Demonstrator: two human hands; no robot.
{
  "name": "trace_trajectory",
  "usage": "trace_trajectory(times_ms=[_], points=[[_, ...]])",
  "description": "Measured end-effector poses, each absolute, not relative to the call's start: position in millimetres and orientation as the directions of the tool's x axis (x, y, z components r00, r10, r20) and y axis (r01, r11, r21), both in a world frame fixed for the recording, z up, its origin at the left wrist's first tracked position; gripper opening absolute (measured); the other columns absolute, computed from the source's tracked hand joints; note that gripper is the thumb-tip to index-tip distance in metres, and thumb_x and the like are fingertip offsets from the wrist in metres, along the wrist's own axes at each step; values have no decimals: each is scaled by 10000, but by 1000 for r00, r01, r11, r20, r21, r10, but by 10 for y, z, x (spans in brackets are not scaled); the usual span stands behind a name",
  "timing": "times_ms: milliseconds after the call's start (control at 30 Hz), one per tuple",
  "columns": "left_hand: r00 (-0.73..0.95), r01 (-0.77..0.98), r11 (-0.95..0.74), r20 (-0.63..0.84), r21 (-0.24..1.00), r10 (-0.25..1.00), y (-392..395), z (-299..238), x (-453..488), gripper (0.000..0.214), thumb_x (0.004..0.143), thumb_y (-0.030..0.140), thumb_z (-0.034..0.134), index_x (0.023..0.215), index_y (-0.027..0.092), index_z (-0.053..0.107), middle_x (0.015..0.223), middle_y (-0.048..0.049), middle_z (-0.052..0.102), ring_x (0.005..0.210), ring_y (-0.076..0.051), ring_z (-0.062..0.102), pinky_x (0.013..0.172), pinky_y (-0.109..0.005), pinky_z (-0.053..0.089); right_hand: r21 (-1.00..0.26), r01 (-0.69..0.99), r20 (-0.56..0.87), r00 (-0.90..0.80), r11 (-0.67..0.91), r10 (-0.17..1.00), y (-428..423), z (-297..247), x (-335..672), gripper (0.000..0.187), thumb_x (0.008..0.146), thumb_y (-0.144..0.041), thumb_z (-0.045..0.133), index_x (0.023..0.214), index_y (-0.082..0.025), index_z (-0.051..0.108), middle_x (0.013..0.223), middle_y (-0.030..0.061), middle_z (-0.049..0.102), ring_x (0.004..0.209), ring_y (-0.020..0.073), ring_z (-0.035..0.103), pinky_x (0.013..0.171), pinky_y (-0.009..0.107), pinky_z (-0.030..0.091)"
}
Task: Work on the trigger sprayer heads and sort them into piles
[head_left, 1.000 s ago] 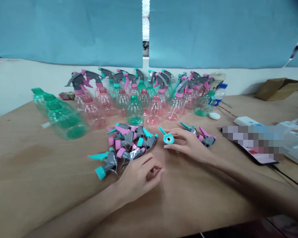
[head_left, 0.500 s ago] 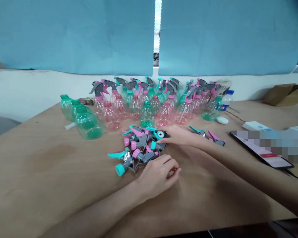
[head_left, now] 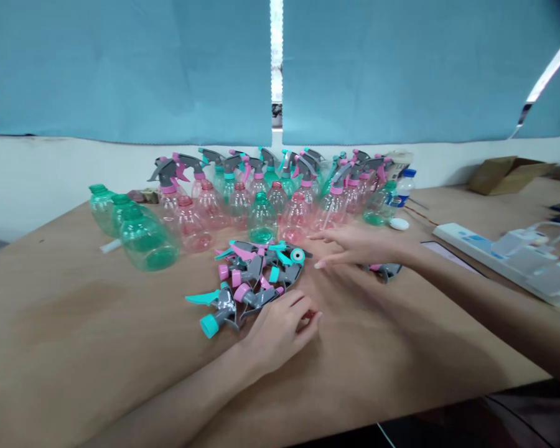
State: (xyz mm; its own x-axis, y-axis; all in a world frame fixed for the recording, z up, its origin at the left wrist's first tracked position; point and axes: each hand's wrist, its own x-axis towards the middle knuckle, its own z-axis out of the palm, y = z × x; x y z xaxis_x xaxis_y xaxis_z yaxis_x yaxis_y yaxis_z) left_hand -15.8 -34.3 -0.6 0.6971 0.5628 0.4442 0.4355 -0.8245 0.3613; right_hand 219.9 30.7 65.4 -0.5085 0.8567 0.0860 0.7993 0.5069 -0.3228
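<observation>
My left hand (head_left: 284, 326) rests on the table with loosely curled fingers and nothing visible in them. It lies against the near right side of a pile of grey trigger sprayer heads (head_left: 252, 270) with pink or teal collars. My right hand (head_left: 354, 246) hovers just right of the pile, thumb and fingers apart, holding nothing. Its fingertips are near a pink bottle (head_left: 297, 218) without a head. Closest to me in the pile is a sprayer head with a teal collar (head_left: 210, 325). Another sprayer head (head_left: 386, 271) is partly hidden behind my right forearm.
Behind the pile stand rows of pink and green bottles, several with sprayer heads fitted. Open green bottles (head_left: 149, 239) stand at left. On the right are a white oval object (head_left: 399, 224), a blue-capped bottle (head_left: 406, 186), a phone (head_left: 448, 255), a power strip (head_left: 485, 249) and a cardboard box (head_left: 499, 175).
My right hand has drawn back rightward from the sprayer heads, and its fingers have come apart. The view has turned slightly right. My left hand stays in place.
</observation>
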Motion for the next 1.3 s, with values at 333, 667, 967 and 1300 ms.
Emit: trace_trajectory(times_ms=[333, 667, 967, 1300], points=[[722, 386, -849, 455, 361, 521, -241, -42, 84, 132, 893, 161, 460, 800, 162, 555, 744, -3, 559, 578, -109, 521, 526, -218, 426, -369, 908, -83, -246, 200, 966, 105, 819, 3214, 484, 728, -482, 677, 1110, -185, 683, 1006, 132, 729, 827, 281, 699, 645, 335, 518], [715, 412, -851, 462, 327, 524, -53, -60, 538, 127, 880, 163, 478, 771, 169, 543, 727, 5, 554, 600, -125, 533, 559, -233, 438, -265, 871, 266, -346, 414, 900, 281, 276, 2968, 380, 746, -485, 662, 1027, -229, 676, 972, 83, 645, 841, 248, 623, 723, 361, 489], [688, 426, -820, 452, 381, 568, -31, -96, 519, 100, 861, 109, 476, 883, 179, 544, 790, 5, 569, 600, -112, 547, 589, -238, 466, -334, 812, 371, -353, 478, 859, 245, 88, 2815, 162, 804, -328, 656, 934, -231, 664, 980, 66, 608, 926, 233, 596, 809, 371, 495], [511, 431, -712, 501, 554, 699, -33, -52, 526, 251, 856, 182, 550, 1093, 210, 472, 1057, -58, 504, 861, -171, 596, 665, -288, 535, -614, 588, 473, -260, 526, 842, -125, -172, 2454, 239, 822, -225, 626, 1059, -250, 606, 1021, 62, 560, 912, 210, 605, 806, 393, 526]])
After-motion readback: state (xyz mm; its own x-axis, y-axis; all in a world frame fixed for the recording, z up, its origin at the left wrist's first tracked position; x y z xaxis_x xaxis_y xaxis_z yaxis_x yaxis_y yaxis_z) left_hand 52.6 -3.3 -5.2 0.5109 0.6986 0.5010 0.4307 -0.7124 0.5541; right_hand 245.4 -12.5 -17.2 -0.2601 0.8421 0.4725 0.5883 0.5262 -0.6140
